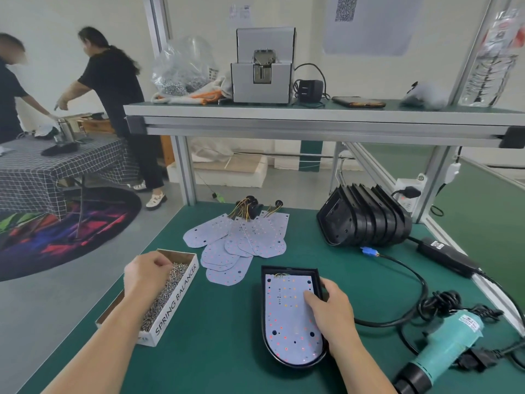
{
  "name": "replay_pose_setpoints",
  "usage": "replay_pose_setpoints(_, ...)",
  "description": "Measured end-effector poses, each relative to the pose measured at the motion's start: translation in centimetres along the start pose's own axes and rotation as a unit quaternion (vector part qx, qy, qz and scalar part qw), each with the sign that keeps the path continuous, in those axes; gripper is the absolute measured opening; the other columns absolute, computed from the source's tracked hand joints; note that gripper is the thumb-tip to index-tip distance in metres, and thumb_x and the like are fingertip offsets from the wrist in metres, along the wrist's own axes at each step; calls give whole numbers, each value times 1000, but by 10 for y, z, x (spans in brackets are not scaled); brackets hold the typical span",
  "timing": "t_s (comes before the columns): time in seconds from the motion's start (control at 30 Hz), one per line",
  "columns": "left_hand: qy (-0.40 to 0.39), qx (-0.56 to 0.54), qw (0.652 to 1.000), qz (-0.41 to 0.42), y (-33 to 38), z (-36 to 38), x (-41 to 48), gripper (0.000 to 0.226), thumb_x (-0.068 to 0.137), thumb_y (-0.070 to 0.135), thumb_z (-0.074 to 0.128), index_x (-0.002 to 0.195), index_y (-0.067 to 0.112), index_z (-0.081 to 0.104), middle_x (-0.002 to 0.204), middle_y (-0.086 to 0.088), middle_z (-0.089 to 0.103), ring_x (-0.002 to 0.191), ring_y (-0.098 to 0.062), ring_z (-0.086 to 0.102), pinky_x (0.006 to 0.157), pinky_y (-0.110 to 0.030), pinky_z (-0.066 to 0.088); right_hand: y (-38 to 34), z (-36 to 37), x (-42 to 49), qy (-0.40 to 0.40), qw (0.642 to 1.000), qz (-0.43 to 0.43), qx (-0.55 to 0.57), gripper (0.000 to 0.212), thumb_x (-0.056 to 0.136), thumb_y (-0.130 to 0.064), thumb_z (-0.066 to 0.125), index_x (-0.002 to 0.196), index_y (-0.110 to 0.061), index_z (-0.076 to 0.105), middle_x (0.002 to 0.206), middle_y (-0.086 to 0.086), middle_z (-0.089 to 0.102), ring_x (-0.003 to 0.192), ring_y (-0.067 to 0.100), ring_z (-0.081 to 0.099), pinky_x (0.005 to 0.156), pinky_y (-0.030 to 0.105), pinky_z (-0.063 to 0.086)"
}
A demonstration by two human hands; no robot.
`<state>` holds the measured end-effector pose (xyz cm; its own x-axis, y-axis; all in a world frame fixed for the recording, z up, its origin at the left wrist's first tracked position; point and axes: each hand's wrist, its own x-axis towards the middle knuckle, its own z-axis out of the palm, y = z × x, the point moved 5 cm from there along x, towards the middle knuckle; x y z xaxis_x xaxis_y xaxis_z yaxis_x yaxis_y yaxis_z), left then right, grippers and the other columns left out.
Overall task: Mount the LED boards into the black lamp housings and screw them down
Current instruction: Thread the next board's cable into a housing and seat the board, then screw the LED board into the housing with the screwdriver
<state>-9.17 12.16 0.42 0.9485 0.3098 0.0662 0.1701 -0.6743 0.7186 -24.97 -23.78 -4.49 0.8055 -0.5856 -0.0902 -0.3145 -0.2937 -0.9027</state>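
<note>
My left hand [147, 273] is sunk knuckles-up into the screws [166, 291], and its curled fingertips are hidden under it, so I cannot tell whether they pinch one. The teal power screwdriver [443, 345] at 4 o'clock is cut off at its black nose by the lower edge of the view. The small parts behind the loose boards at 12 o'clock are hard to make out beyond yellow and dark wires.

The black lamp housing [263, 322] lies flat on the green bench mat [227, 351] just in front of me at 6 o'clock, rounded end toward me. The LED board [287, 317] sits inside it – pale, dotted with small red and yellow spots and a few dark holes, with short wires at its far end. My right hand [331, 305] grips the housing's right rim, fingers curled over the edge and thumb pressing on the board.

The screws fill a long cardboard box [177, 301] marked SPRING BALANCER at 9 o'clock. A fanned pile of loose LED boards [241, 240] lies at 12 o'clock, and a nested stack of black housings [366, 217] stands on edge at 2 o'clock. A black cable [412, 274] loops across the mat between that stack and the screwdriver, just beside my right hand.
</note>
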Motion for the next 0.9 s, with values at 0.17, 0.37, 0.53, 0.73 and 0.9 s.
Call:
replay_pose_setpoints(0.17,-3,-5,999,-34,-5,-3,-4,23,86,9,67,68,22,71,82,-1,71,69,-25,64,72,-39,58,-1,1,0,0,1000,2,4,34,91,-18,65,124,-26,62,101,-13,65,102,19,63,91,38,51)
replay_pose_setpoints(0.37,-164,-510,824,-185,31,20,-29,15,95,-6,55,81,-3,60,72,-13,60,48,-9,51,44,-12,45,1,1,2,9,1000,2,4,35,90,-18,66,124,-25,64,96,-17,65,97,17,63,82,31,48)
replay_pose_setpoints(0.53,-424,-594,628,-270,93,68,-115,5,87,2,56,84,0,58,72,-9,55,52,-11,54,41,-11,44,-2,4,-1,10,999,25,35,30,88,-16,66,115,-28,66,95,-15,70,92,16,66,85,37,55)
replay_pose_setpoints(0.73,-496,-556,614,-261,138,117,-186,14,89,-9,51,78,-6,60,75,-18,61,61,-23,65,47,-18,52,-9,4,-6,8,999,27,34,13,90,-26,67,102,-30,67,89,-11,70,85,10,65,74,29,54)
replay_pose_setpoints(0.9,-423,-487,742,-180,131,141,-190,30,91,-13,51,67,-3,65,63,-14,66,60,-15,66,47,-16,52,-15,-1,-14,-7,1000,7,2,14,96,-32,61,109,-25,65,98,-9,67,94,13,62,73,24,46)
